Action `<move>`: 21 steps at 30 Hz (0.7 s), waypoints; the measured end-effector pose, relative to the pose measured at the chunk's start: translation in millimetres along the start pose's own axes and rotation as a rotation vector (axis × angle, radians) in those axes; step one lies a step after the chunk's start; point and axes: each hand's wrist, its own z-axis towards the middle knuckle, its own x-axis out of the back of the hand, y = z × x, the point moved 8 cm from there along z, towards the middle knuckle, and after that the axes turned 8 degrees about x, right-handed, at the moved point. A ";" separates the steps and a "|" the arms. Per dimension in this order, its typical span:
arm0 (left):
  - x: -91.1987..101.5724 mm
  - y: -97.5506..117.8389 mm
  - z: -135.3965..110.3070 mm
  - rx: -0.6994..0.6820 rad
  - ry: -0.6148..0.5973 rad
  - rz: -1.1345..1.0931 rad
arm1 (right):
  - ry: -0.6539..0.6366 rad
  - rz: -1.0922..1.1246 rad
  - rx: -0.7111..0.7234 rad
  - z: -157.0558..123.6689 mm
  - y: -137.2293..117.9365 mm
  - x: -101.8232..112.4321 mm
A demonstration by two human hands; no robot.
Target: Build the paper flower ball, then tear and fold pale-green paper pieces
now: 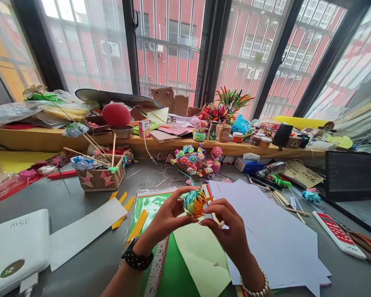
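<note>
My left hand [166,214] is closed around the side of a paper flower [192,203], with thumb below and fingers above. The flower has layered petals, blue-green on the left and orange on the right. Close against its orange side, my right hand [227,222] has its fingers bent in a pinch. The pale end of a wooden stick [221,224] pokes out between those fingers; the rest of it is hidden. Beneath both hands lies a light green paper sheet [200,255] on a green mat [169,268]. Yellow paper strips [137,226] lie to the left.
White sheets [275,235] spread on the right, near a red-and-white calculator [338,235] and a laptop [349,177]. At left are a power bank [18,243], a white paper strip [89,231] and a cardboard box [101,179] holding sticks. Craft supplies crowd the window ledge [160,144].
</note>
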 end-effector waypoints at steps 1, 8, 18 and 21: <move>1.0 3.6 -0.8 -0.023 0.006 0.019 | 0.005 -0.014 -0.014 0.0 0.4 1.3; -2.5 12.7 -3.3 -0.129 -0.042 0.149 | 0.017 -0.053 -0.021 0.6 0.0 5.8; -4.7 16.5 -6.2 -0.180 0.055 0.212 | -0.011 -0.049 -0.076 -1.2 5.7 2.2; -4.1 17.5 -8.1 -0.178 0.111 0.227 | -0.017 -0.042 -0.097 -1.5 6.5 1.6</move>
